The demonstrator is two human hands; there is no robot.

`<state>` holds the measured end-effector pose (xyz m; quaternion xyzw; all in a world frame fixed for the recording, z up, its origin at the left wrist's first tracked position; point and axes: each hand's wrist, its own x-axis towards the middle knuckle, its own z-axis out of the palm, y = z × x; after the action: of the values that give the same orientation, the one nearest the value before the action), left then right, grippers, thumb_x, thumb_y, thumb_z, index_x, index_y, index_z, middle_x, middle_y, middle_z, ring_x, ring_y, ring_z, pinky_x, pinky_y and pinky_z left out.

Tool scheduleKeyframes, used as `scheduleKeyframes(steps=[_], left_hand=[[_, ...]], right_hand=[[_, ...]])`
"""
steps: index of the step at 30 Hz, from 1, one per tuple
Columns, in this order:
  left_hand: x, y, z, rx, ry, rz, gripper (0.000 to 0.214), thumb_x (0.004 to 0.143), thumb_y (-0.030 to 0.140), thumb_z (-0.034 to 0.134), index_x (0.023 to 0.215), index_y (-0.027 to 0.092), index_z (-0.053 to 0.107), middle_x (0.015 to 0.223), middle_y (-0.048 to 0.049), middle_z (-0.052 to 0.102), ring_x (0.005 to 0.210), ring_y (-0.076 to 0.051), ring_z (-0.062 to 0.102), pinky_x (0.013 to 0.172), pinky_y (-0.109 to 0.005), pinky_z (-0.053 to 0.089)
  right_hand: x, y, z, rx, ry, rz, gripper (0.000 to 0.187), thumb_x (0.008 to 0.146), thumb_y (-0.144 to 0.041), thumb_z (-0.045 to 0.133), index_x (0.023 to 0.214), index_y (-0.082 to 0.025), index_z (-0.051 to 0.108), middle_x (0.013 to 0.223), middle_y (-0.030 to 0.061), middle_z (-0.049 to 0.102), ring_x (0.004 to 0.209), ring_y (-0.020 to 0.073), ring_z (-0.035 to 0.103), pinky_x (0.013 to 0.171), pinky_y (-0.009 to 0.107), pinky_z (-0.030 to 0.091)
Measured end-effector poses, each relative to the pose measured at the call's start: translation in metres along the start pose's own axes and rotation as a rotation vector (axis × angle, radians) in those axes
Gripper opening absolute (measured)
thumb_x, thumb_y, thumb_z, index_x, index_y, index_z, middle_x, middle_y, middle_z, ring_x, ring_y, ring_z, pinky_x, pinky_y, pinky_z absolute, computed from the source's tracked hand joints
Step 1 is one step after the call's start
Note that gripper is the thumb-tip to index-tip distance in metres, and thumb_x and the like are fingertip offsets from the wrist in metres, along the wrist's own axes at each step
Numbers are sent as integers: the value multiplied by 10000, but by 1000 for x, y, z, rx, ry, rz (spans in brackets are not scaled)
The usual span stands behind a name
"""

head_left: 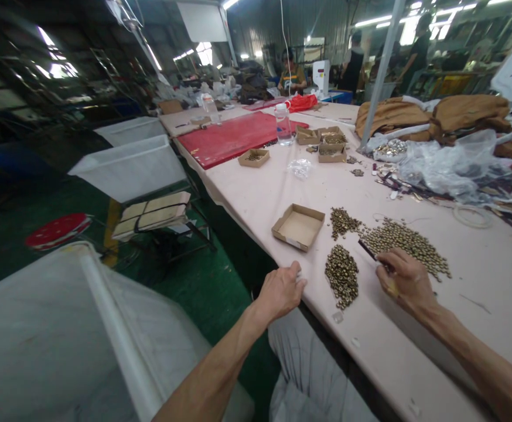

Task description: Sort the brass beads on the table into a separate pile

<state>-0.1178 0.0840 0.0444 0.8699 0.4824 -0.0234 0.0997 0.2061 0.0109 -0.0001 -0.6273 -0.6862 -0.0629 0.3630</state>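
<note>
My right hand point(403, 278) is closed around a thin dark stick point(367, 249), its far end pointing toward the small metal pieces. These brass-coloured pieces look like snap or rivet parts. A wide spread of metal pieces point(408, 243) lies beyond my right hand, a small heap point(342, 223) is to its left, and another heap point(342, 275) is nearer the table edge. My left hand point(283, 288) rests at the table's edge with curled fingers; whether it grips anything is unclear. Just beyond it sits a shallow cardboard box point(299, 225) with a bare bottom.
On the pink-covered table point(256, 193) are small cardboard trays point(333, 153) of pieces, a water bottle point(283, 125), a red sheet point(238, 135) and clear plastic bags point(458, 164). A metal pole point(383, 70) rises at the right. White bins point(128, 167) stand left; people are farther back.
</note>
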Motion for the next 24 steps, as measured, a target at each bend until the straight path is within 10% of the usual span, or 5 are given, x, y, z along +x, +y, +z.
scheduleKeyframes(steps=[8, 24], left_hand=[[3, 3, 10, -33, -52, -66, 396, 993, 520, 384, 1178, 198, 522, 1005, -129, 724, 994, -282, 703, 886, -390, 505], [4, 5, 4, 18, 7, -13, 323, 988, 472, 416, 1175, 226, 513, 1010, -109, 724, 954, -275, 711, 839, -366, 506]], right_hand=[[-71, -43, -54, 250, -202, -103, 244, 840, -130, 629, 1071, -209, 622, 942, 54, 631, 726, 129, 578, 632, 249, 483], [-92, -33, -26, 75, -145, -54, 209, 869, -165, 600, 1074, -197, 623, 946, 76, 631, 800, 175, 587, 714, 312, 502]])
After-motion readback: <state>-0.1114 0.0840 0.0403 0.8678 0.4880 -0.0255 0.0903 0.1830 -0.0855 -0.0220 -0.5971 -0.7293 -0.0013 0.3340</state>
